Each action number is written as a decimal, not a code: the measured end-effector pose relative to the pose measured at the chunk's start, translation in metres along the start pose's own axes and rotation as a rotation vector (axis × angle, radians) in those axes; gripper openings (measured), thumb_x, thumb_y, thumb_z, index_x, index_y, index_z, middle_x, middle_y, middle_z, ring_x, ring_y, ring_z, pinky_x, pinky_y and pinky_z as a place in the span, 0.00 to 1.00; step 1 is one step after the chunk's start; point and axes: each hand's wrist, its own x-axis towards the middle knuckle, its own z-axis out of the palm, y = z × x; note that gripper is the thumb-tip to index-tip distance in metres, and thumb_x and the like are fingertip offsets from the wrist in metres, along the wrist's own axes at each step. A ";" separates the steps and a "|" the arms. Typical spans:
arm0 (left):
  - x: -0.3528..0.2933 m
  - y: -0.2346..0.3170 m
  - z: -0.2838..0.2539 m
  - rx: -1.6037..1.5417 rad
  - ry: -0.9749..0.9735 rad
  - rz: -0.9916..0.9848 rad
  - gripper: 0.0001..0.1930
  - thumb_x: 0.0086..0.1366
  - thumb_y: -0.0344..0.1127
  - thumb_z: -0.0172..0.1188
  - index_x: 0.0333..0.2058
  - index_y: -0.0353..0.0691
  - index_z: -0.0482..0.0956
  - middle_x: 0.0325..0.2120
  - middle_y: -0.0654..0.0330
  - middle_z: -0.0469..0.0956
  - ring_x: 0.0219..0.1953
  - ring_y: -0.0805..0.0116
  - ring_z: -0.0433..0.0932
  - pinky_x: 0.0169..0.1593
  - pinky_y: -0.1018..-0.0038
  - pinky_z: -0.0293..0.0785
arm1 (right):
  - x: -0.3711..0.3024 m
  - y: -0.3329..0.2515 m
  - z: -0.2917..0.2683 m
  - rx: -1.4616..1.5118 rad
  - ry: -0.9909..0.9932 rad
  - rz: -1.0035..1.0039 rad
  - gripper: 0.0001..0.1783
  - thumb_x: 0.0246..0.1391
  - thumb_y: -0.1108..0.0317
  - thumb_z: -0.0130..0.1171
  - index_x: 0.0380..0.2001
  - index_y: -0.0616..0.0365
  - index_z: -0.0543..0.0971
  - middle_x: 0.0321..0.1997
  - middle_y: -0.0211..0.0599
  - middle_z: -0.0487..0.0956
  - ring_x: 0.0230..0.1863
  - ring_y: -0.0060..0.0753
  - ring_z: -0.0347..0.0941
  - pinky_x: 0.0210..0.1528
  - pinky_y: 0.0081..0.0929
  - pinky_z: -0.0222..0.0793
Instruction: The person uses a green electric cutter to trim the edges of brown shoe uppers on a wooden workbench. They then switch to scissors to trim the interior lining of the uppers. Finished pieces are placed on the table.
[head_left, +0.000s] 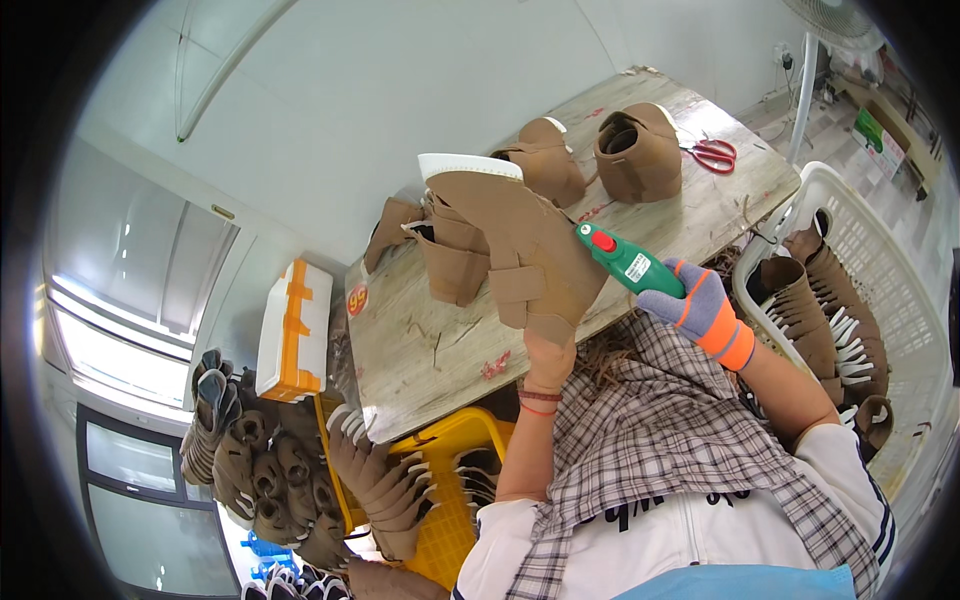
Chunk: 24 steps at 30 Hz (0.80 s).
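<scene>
Left hand (550, 358) holding brown boot upper (535, 245); gloved right hand (700, 308) grip closed around green red-buttoned handheld tool (630, 264).

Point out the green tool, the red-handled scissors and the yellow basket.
Green tool (624, 258): head view, on the middle of its body.
Red-handled scissors (709, 152): head view, on the handles.
Yellow basket (468, 424): head view, on its rim.

The left forearm (527, 440) is pointed toward 12 o'clock; its wrist (547, 377) is ringed by thin reddish bands (540, 397), and the left hand (550, 352) is mostly hidden, its finger pose unseen. The right forearm (788, 388) is angled toward 10 to 11 o'clock; the right hand (706, 312), covered by a grey-and-orange glove (733, 343), is curled closed.
</scene>
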 end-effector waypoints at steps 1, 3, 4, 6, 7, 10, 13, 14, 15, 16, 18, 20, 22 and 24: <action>0.000 0.000 0.001 0.037 -0.018 0.039 0.09 0.57 0.26 0.65 0.38 0.35 0.81 0.37 0.50 0.80 0.39 0.49 0.77 0.43 0.66 0.73 | 0.001 0.002 -0.002 0.003 0.008 -0.008 0.25 0.43 0.50 0.72 0.35 0.60 0.79 0.18 0.26 0.73 0.21 0.14 0.64 0.24 0.20 0.64; 0.000 -0.001 0.002 0.135 -0.065 0.124 0.11 0.57 0.26 0.65 0.39 0.35 0.80 0.38 0.51 0.79 0.40 0.51 0.77 0.44 0.66 0.73 | 0.003 0.000 -0.005 0.034 0.013 -0.002 0.24 0.44 0.50 0.72 0.35 0.60 0.79 0.18 0.25 0.73 0.21 0.13 0.64 0.24 0.19 0.63; -0.001 0.000 0.000 0.191 -0.092 0.165 0.11 0.57 0.26 0.65 0.40 0.34 0.80 0.38 0.51 0.79 0.41 0.52 0.77 0.44 0.66 0.73 | 0.003 -0.005 -0.006 0.068 0.005 0.014 0.24 0.44 0.50 0.72 0.35 0.59 0.79 0.18 0.25 0.73 0.21 0.13 0.64 0.23 0.18 0.63; -0.007 0.004 -0.004 0.028 -0.107 0.019 0.12 0.57 0.25 0.60 0.41 0.33 0.78 0.40 0.51 0.78 0.43 0.50 0.76 0.44 0.61 0.72 | 0.005 -0.005 -0.007 0.082 0.018 0.006 0.24 0.44 0.50 0.71 0.36 0.59 0.79 0.19 0.25 0.73 0.21 0.12 0.64 0.23 0.18 0.62; -0.005 0.009 -0.007 -0.093 -0.084 -0.131 0.12 0.58 0.25 0.59 0.42 0.33 0.78 0.40 0.51 0.78 0.44 0.51 0.76 0.44 0.60 0.73 | 0.007 -0.002 -0.010 0.056 0.043 -0.016 0.24 0.45 0.50 0.71 0.36 0.59 0.79 0.19 0.25 0.73 0.21 0.12 0.64 0.23 0.18 0.62; 0.030 0.042 -0.034 -0.548 0.099 -0.744 0.14 0.61 0.27 0.58 0.46 0.33 0.75 0.43 0.54 0.78 0.46 0.58 0.77 0.46 0.62 0.74 | 0.009 0.008 -0.028 -0.103 0.106 -0.059 0.26 0.43 0.51 0.72 0.37 0.60 0.78 0.20 0.28 0.75 0.22 0.14 0.69 0.25 0.20 0.66; 0.078 0.037 -0.072 -1.328 0.313 -0.780 0.17 0.66 0.34 0.55 0.52 0.35 0.71 0.47 0.55 0.77 0.49 0.61 0.76 0.50 0.61 0.75 | 0.004 0.022 -0.036 -0.274 0.126 -0.152 0.29 0.39 0.51 0.74 0.38 0.61 0.79 0.22 0.36 0.79 0.23 0.24 0.75 0.29 0.24 0.71; 0.087 0.029 -0.083 -1.343 0.306 -0.829 0.18 0.67 0.36 0.53 0.52 0.35 0.71 0.48 0.54 0.76 0.49 0.58 0.76 0.51 0.60 0.75 | 0.000 0.024 -0.039 -0.370 0.108 -0.200 0.29 0.38 0.50 0.74 0.37 0.61 0.79 0.22 0.38 0.79 0.23 0.27 0.76 0.30 0.25 0.72; 0.091 0.011 -0.087 -1.466 0.331 -0.901 0.17 0.68 0.37 0.52 0.52 0.35 0.71 0.49 0.53 0.76 0.50 0.57 0.76 0.52 0.59 0.75 | -0.003 0.025 -0.041 -0.470 0.094 -0.252 0.29 0.37 0.50 0.74 0.36 0.61 0.80 0.23 0.40 0.79 0.23 0.31 0.77 0.30 0.26 0.72; 0.090 -0.012 -0.092 -1.579 0.356 -0.970 0.17 0.68 0.37 0.51 0.52 0.35 0.71 0.49 0.52 0.76 0.50 0.56 0.76 0.52 0.58 0.74 | -0.006 0.025 -0.041 -0.559 0.077 -0.307 0.28 0.36 0.50 0.75 0.35 0.60 0.80 0.23 0.41 0.79 0.24 0.35 0.78 0.30 0.28 0.72; 0.086 -0.035 -0.098 -1.700 0.386 -1.051 0.17 0.69 0.37 0.49 0.52 0.34 0.71 0.49 0.51 0.76 0.50 0.55 0.76 0.53 0.57 0.74 | -0.010 0.021 -0.038 -0.607 0.045 -0.336 0.28 0.32 0.49 0.75 0.32 0.59 0.81 0.23 0.43 0.79 0.26 0.44 0.78 0.31 0.32 0.73; 0.084 -0.044 -0.097 -1.718 0.404 -1.086 0.16 0.69 0.36 0.48 0.51 0.34 0.71 0.49 0.50 0.76 0.50 0.53 0.76 0.54 0.57 0.73 | -0.013 0.024 -0.041 -0.677 0.034 -0.395 0.28 0.31 0.48 0.75 0.32 0.58 0.81 0.23 0.42 0.79 0.26 0.44 0.78 0.31 0.32 0.74; 0.083 -0.049 -0.096 -1.729 0.438 -1.117 0.16 0.69 0.36 0.47 0.51 0.34 0.71 0.49 0.50 0.76 0.50 0.53 0.76 0.54 0.56 0.73 | -0.014 0.032 -0.042 -0.705 0.071 -0.420 0.27 0.31 0.48 0.75 0.31 0.56 0.81 0.23 0.42 0.79 0.26 0.45 0.77 0.31 0.33 0.74; 0.081 -0.053 -0.094 -1.756 0.455 -1.133 0.16 0.69 0.35 0.47 0.52 0.34 0.71 0.49 0.50 0.76 0.51 0.53 0.76 0.54 0.56 0.72 | -0.014 0.036 -0.042 -0.692 0.097 -0.442 0.27 0.31 0.48 0.75 0.30 0.57 0.81 0.23 0.41 0.79 0.25 0.45 0.77 0.30 0.34 0.73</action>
